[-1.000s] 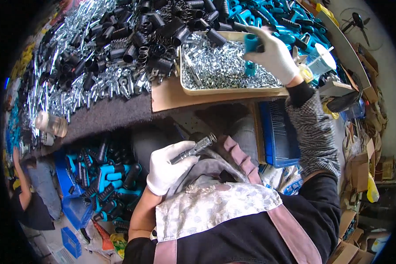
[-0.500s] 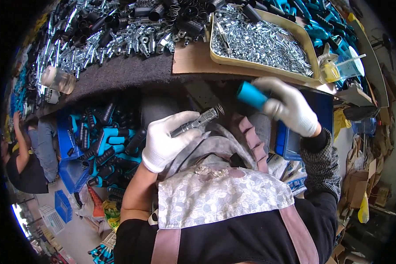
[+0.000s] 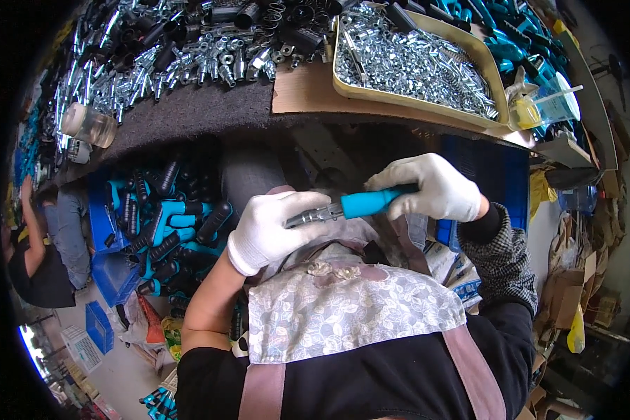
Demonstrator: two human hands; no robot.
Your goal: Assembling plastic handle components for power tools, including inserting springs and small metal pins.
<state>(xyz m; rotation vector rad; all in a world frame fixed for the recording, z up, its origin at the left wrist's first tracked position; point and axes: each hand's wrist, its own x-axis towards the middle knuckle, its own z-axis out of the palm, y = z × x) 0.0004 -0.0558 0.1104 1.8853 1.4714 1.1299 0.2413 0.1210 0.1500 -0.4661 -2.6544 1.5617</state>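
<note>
My left hand (image 3: 269, 227), in a white glove, is closed round a grey metal cylinder part (image 3: 313, 215) that points to the right. In my gloved right hand (image 3: 434, 187) is a teal plastic sleeve (image 3: 371, 203), gripped from its right end. The sleeve's left end sits over the right end of the metal part, in front of my apron. The spring at that end of the part is hidden now. Both hands are over my lap, below the bench edge.
Loose metal parts (image 3: 227, 59) and a yellow tray (image 3: 500, 84) of small fittings cover the bench. A clear jar (image 3: 89, 126) stands at its left edge. Teal-and-black tool bodies (image 3: 175, 227) fill a blue crate on my left. Another person (image 3: 45, 259) sits far left.
My right hand has moved left and turned the teal sleeve, whose end now covers the springy end of the metal part. My left hand has stayed nearly in place.
</note>
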